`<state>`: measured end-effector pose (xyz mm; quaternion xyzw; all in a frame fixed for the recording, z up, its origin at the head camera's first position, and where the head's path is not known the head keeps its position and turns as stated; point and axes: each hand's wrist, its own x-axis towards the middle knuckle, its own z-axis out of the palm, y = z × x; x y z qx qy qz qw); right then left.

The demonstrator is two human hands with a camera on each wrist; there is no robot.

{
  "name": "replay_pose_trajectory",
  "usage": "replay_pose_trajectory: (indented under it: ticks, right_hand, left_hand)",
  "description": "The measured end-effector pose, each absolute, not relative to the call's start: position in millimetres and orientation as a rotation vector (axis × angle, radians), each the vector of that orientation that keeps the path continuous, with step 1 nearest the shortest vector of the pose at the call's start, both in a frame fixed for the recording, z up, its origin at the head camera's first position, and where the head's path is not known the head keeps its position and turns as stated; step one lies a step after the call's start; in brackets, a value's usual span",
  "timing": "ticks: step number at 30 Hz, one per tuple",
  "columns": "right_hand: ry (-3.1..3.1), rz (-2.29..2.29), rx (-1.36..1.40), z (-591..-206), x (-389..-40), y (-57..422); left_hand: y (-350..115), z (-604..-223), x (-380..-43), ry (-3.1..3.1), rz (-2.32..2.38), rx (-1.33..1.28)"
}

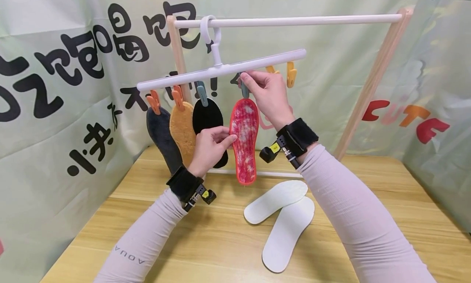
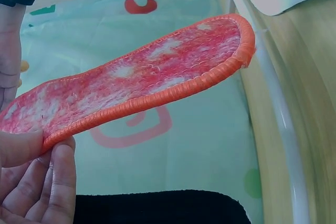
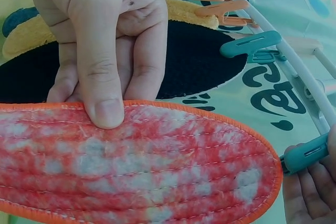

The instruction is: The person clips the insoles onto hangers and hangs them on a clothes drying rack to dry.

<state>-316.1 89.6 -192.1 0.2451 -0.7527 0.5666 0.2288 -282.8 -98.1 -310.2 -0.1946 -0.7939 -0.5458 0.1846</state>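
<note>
A red-and-white insole with orange edging (image 1: pixel 244 146) hangs toe down under the tilted white hanger (image 1: pixel 254 65). My left hand (image 1: pixel 210 147) pinches its left edge between thumb and fingers, the thumb (image 3: pixel 107 111) lying over the front face. At the top end, my right hand (image 1: pixel 270 95) grips a teal clip (image 3: pixel 310 153), which meets the insole's rim in the right wrist view. Just behind my left hand hangs a black insole (image 1: pixel 207 117) from another teal clip (image 1: pixel 201 94). Further left, orange clips (image 1: pixel 178 97) hold a yellow insole (image 1: pixel 182 125) and a dark grey one (image 1: pixel 162 133).
The hanger's hook loops over the white top rod (image 1: pixel 294 20) of a wooden-sided rack (image 1: pixel 375 82). Yellow clips (image 1: pixel 291 75) dangle at its raised right end. Two white insoles (image 1: pixel 288 234) overlap on the wooden table (image 1: pixel 206 242). A printed cloth (image 1: pixel 331 70) backs everything.
</note>
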Motion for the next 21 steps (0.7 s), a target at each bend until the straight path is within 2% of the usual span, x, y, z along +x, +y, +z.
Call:
replay_pose_trajectory:
  ticks: [21]
  right_hand:
    - [-2.056, 1.605, 0.678, -193.4, -317.2, 91.9]
  left_hand:
    - [-95.1, -303.8, -284.9, -2.213, -1.502, -0.558]
